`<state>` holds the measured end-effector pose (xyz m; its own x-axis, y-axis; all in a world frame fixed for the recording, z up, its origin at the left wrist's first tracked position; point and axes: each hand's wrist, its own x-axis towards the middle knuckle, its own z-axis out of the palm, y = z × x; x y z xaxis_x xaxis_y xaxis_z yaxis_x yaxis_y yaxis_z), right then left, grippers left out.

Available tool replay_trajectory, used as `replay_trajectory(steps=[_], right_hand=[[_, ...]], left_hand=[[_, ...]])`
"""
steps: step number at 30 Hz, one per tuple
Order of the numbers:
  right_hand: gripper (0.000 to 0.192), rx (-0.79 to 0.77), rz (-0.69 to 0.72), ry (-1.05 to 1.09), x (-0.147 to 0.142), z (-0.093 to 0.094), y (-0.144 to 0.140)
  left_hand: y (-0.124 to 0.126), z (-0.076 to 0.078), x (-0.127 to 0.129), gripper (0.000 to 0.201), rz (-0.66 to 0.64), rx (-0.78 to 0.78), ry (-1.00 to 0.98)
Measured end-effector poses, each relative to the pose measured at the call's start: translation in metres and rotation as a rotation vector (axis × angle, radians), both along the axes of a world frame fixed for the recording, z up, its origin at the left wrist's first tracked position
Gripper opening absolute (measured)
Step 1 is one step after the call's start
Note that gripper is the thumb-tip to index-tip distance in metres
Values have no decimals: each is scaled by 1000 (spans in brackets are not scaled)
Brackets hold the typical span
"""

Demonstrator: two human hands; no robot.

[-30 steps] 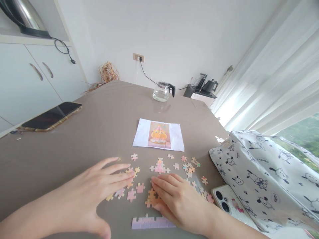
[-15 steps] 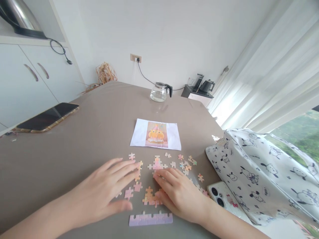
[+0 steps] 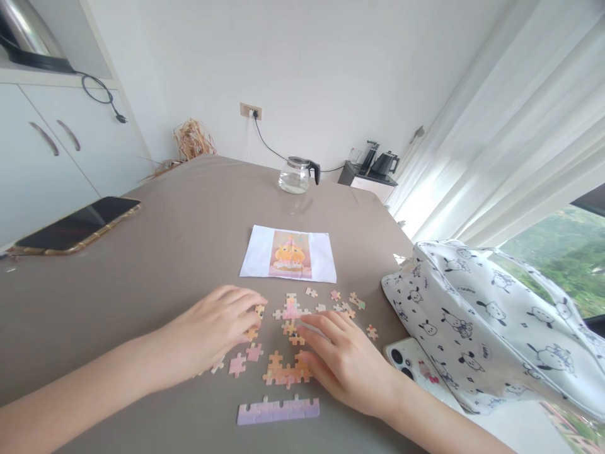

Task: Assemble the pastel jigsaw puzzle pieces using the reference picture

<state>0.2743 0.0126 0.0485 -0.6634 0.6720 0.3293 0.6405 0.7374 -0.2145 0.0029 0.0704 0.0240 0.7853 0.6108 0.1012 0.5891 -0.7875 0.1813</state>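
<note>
Both hands are working flat on the grey tabletop (image 3: 179,239) among loose puzzle pieces (image 3: 347,302). Left hand (image 3: 215,328) is lying palm down, fingers loosely curled, fingertips touching a small orange piece (image 3: 253,332) near the middle of the scatter; not gripping anything as far as the view shows. Right hand (image 3: 345,362) is open, fingers spread, fingertips resting on the tabletop just beside the orange assembled cluster (image 3: 286,373). A joined lilac edge strip (image 3: 278,410) is sitting nearest the person, apart from both hands. The reference picture (image 3: 288,254) is lying beyond the pieces.

Handling, judged: pieces are looking thin, light, stiff cardboard. They are likely sliding easily on the smooth surface, so pinching a single piece by its edges would suit. Joined sections are probably fragile at the tabs; sliding them flat would be safer than lifting.

A white phone (image 3: 413,372) and a printed bag (image 3: 491,321) are lying to the right.
</note>
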Motion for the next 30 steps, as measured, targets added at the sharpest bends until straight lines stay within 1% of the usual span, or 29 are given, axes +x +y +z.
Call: replay_trajectory(steps=[2, 5, 9, 12, 14, 19, 21, 25, 30], right_hand=[[26, 4, -8, 4, 2, 1, -1], [26, 8, -7, 14, 3, 3, -1], [27, -1, -3, 24, 3, 4, -1], [27, -47, -8, 46, 3, 6, -1], [26, -109, -16, 83, 2, 7, -1], [19, -321, -74, 255, -5, 7, -2], [16, -363, -106, 295, -8, 4, -3], [16, -338, -141, 306, -9, -3, -3], [17, -347, -188, 309, -8, -6, -3]], left_hand=[[2, 5, 2, 7, 24, -65, -9], [4, 14, 4, 13, 56, -156, -25], [7, 18, 5, 10, 82, -241, -43], [6, 19, 7, 14, 101, -296, -58], [3, 22, 10, 18, 130, -344, -71], [-11, 34, 35, 22, 183, -493, -115], [-14, 38, 47, 20, 195, -538, -131], [-13, 43, 63, 21, 215, -617, -141], [-10, 46, 69, 21, 233, -694, -140]])
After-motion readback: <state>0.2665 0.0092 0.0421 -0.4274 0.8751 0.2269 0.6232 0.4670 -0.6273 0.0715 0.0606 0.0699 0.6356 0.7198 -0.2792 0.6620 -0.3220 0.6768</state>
